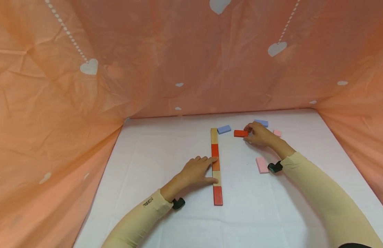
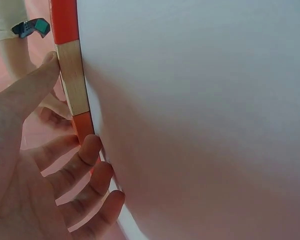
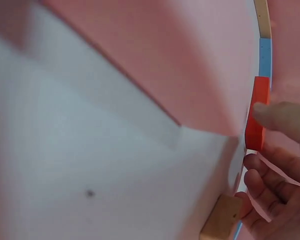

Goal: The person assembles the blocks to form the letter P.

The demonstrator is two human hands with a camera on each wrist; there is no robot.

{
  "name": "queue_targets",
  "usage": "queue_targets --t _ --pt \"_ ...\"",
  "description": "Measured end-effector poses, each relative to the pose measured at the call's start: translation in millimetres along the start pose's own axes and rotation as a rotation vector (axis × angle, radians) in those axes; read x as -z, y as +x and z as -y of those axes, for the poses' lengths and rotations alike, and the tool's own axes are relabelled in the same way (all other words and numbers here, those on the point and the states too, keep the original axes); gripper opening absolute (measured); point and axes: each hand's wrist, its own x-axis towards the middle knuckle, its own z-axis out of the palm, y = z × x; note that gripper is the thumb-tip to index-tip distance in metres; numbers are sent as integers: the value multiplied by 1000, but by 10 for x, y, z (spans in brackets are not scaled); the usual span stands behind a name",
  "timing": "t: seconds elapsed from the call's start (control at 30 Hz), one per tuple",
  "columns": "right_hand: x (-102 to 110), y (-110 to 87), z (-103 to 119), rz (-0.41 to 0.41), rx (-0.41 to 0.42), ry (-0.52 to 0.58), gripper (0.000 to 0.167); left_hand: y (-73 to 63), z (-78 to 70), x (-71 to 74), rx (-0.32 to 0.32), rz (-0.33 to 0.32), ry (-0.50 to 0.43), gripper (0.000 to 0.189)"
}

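A straight row of flat wooden blocks lies on the white cloth, with a plain block (image 1: 214,136) at its far end and a red block (image 1: 218,195) at its near end. My left hand (image 1: 195,172) rests along the left side of this row, fingers spread. Its index fingertip is on the orange block (image 1: 215,165), and its thumb touches the pale wood block (image 2: 73,77). To the right of the row, my right hand (image 1: 259,133) pinches a separate red block (image 3: 258,112) by its right end, thumb on its face.
A blue block (image 1: 224,129) lies angled beside the row's far end. Another blue block (image 1: 262,123) lies behind my right hand, with a pink block (image 1: 277,133) beyond the wrist. A second pink block (image 1: 262,165) lies nearer. Orange cloth (image 1: 191,62) walls the back and sides.
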Motion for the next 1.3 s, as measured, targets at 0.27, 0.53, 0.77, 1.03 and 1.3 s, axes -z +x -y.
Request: queue_targets --t 0.27,0.53,0.77,1.03,1.3 --pt "39 -34 18 -35 2 0 37 -10 -14 17 -8 2 0 88" --pt "25 12 27 -88 -33 64 34 -5 -6 26 -10 -5 4 88" --pt "-22 44 18 -87 -44 75 37 -11 1 10 -8 -1 7 88" --pt "-40 94 50 -94 -57 66 37 -16 -3 22 -4 2 5 88" --pt "-67 117 35 -98 -39 67 36 -18 -6 19 0 4 0 88"
